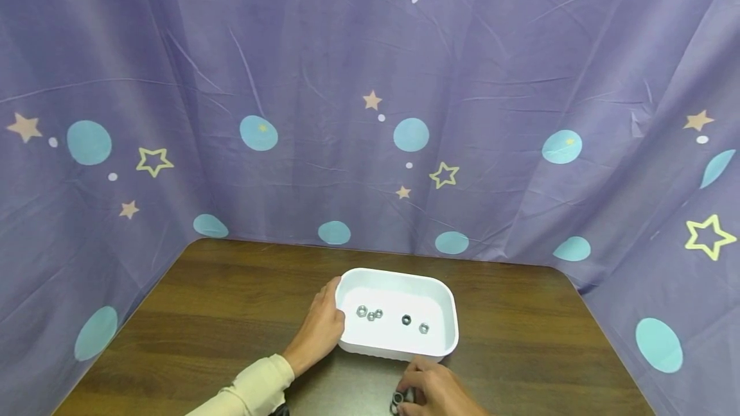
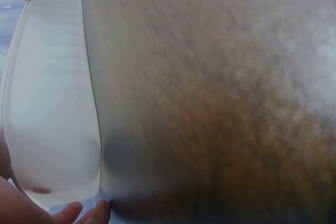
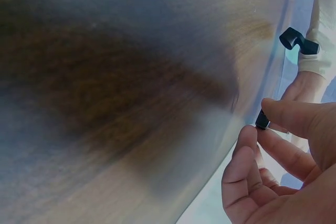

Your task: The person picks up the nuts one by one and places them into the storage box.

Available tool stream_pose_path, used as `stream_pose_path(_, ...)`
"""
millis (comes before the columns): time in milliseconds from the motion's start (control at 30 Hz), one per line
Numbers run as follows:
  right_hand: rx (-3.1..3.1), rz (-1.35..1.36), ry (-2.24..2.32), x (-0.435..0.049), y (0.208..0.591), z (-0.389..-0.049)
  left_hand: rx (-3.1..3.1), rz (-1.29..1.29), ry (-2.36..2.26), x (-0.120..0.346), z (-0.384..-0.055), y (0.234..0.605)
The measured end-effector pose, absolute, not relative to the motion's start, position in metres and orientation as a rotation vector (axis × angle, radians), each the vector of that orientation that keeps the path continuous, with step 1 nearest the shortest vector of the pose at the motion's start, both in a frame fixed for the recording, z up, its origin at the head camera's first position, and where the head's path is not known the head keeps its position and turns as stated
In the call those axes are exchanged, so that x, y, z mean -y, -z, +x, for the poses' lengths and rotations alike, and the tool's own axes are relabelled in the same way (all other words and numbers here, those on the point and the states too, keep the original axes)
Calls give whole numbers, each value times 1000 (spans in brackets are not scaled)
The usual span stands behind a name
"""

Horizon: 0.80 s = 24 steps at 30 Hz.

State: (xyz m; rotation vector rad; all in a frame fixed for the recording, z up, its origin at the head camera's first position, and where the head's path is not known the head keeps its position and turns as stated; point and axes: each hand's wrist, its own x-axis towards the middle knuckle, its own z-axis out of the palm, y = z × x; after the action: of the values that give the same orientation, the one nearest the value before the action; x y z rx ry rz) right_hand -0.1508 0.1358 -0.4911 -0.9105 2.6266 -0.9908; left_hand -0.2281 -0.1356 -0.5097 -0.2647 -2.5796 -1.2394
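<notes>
A white tray [image 1: 399,353] with raised walls stands on the table, with several small metal nuts inside. My left hand [image 1: 325,323] holds the tray by its left end; in the left wrist view the fingertips [image 2: 97,212] show beside the tray's wall [image 2: 50,98]. In front of the tray, my right hand [image 1: 435,390] is low over the table. Between its thumb and a finger it pinches a small dark nut [image 3: 262,120]. In the head view, a ring-shaped nut [image 1: 397,398] shows at these fingertips.
Inside the tray, silver nuts [image 1: 361,311] group at the left, with a dark nut [image 1: 406,320] and another silver nut [image 1: 424,328] to the right. The brown wood-grain table [image 1: 520,326] extends around it. A purple patterned curtain [image 1: 324,172] hangs behind and at both sides.
</notes>
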Motion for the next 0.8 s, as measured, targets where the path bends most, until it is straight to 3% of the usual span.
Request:
stream_pose_path(600, -2623, -896, 1061, -157, 486, -148, 2582, -252, 1239, 136, -228, 508)
stream_pose_path(800, -2685, -1015, 1051, -165, 485, -147, 2577, -263, 1236, 136, -228, 508)
